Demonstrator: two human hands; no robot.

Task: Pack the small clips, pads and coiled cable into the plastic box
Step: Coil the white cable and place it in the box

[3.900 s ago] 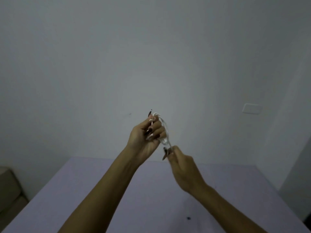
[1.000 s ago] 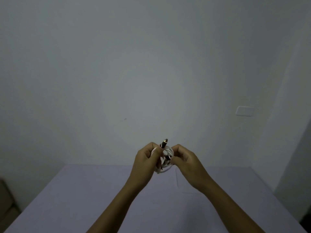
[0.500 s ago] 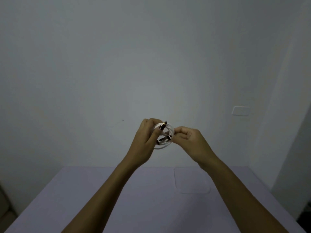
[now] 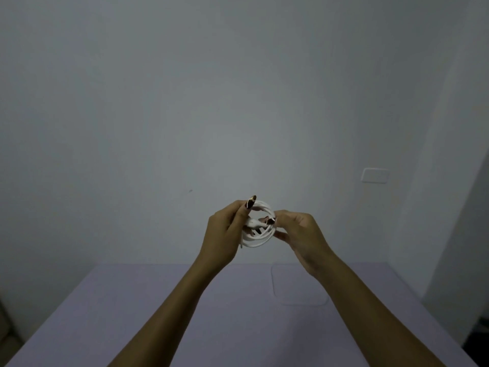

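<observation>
Beyond both forearms, perhaps a clear box (image 4: 299,286) on lilac table (image 4: 132,313).

Coiled cable (image 4: 258,229): white, wound into a small round coil of several loops, standing roughly upright and facing the camera, being held in the air above the far part of the table, with one white connector end lying across the middle of the ring. Plastic box (image 4: 299,286): clear, shallow, rectangular with rounded corners, barely standing out from the surface, lying flat on the table near its far edge, right of centre, below the cable and apart from it.
</observation>
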